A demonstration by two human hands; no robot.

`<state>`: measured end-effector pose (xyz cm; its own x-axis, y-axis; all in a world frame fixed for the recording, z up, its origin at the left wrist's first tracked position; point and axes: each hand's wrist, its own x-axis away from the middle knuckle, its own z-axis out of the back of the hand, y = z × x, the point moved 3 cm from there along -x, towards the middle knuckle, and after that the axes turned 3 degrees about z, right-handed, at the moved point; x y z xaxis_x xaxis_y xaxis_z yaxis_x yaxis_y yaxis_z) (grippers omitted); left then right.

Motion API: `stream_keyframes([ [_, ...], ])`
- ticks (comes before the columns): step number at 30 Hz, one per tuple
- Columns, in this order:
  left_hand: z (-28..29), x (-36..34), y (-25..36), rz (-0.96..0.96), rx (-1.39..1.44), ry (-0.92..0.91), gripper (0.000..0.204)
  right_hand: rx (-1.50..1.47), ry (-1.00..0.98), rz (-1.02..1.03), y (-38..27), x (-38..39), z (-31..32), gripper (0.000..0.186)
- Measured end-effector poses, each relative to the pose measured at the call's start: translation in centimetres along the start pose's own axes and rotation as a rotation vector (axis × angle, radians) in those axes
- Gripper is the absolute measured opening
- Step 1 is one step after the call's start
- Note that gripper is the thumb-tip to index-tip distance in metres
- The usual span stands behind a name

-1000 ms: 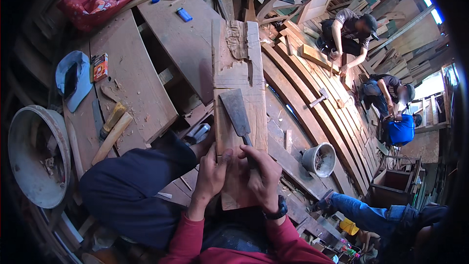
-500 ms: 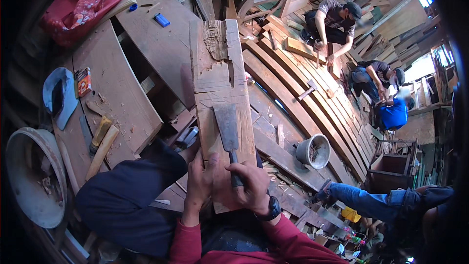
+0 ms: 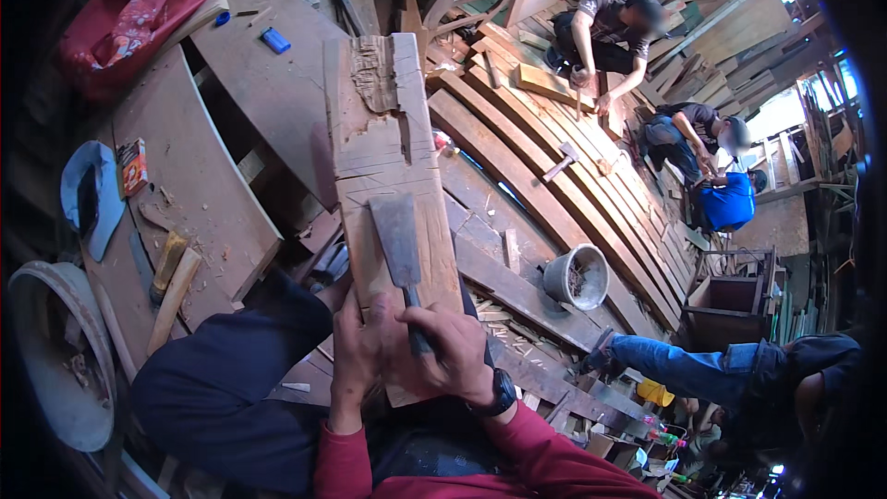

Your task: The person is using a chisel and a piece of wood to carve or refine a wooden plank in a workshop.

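Observation:
A thick wooden block (image 3: 377, 152) lies lengthwise in front of me, with a rough hollow and a slot cut in its far end and pencil lines across it. Flat on its face rests a broad chisel (image 3: 395, 238), the flared blade pointing away. My right hand (image 3: 455, 351) is closed round the chisel's dark handle, a watch on its wrist. Along the block's near left edge, my left hand (image 3: 356, 344) grips the wood, its thumb on top close to the blade's base. The underside of the block and some left fingers are hidden.
To the left are a chisel with a wooden handle (image 3: 167, 268), a blue cap (image 3: 96, 199), a lighter (image 3: 275, 40) and a large pale bucket (image 3: 46, 351). Rightward stand a smaller bucket (image 3: 577, 277), a hammer (image 3: 560, 163) on long planks, and several people at work.
The whole scene has shifted slightly left in the view, block and hands included. Both hands keep their hold, and the chisel stays nearly in place on the wood.

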<state>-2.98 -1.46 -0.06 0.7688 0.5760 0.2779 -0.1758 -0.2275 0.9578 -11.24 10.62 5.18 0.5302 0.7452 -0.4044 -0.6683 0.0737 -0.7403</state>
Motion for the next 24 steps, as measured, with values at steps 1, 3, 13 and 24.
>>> stream_keyframes([
  [1,0.0,0.0,-0.2,0.000,-0.013,0.023,0.051,-0.030,0.066,0.055,0.0,0.1,0.0,0.036],
  [3,0.2,0.1,-0.5,0.029,-0.049,0.036,0.053,-0.016,0.056,0.030,-0.2,0.1,-0.1,0.037],
  [13,-0.3,0.2,-0.3,-0.012,0.006,0.038,0.049,-0.072,0.093,-0.016,-0.2,-0.2,0.1,0.035],
  [24,0.2,0.1,-0.2,-0.032,-0.084,0.029,0.052,-0.043,0.110,0.099,-0.6,0.4,0.9,0.042],
])
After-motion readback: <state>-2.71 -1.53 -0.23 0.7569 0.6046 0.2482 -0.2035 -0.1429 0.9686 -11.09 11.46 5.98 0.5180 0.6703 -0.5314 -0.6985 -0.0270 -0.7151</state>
